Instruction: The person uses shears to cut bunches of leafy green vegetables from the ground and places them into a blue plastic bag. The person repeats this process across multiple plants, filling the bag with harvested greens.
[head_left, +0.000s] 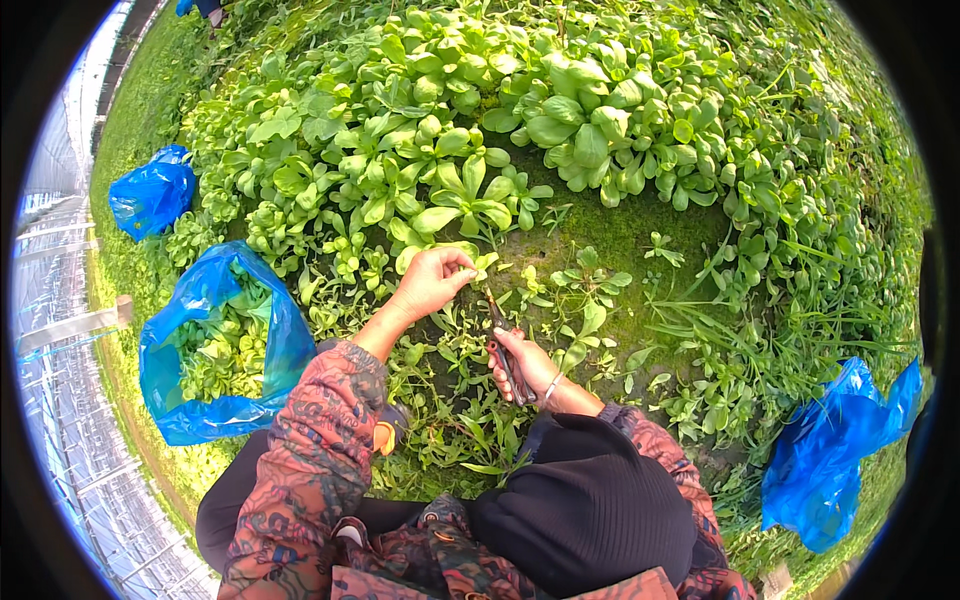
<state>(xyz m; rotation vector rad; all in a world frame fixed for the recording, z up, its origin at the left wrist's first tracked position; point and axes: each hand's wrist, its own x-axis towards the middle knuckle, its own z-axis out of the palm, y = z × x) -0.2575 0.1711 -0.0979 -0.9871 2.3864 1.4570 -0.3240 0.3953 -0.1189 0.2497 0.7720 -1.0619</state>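
Between the thumb and fingertips of my left hand (433, 283) is a small pale-green leafy sprig (486, 264). My right hand (534, 366) grips a pair of hand pruners (496, 313) with dark blades and worn reddish handles. The blade tips point up and away from me, just below the sprig. Whether the blades touch a stem cannot be told. Broad-leaved green plants (469, 195) grow thickly just beyond both hands. Under my hands lie low weeds and cut-looking leaves (450, 352) on mossy soil.
To my left stands an open blue plastic bag (289, 330) holding picked greens (225, 352). Another blue bag (152, 193) lies farther off. A crumpled blue bag (821, 457) is at my right. Wooden stakes (75, 326) and plastic sheeting (67, 420) line the left edge.
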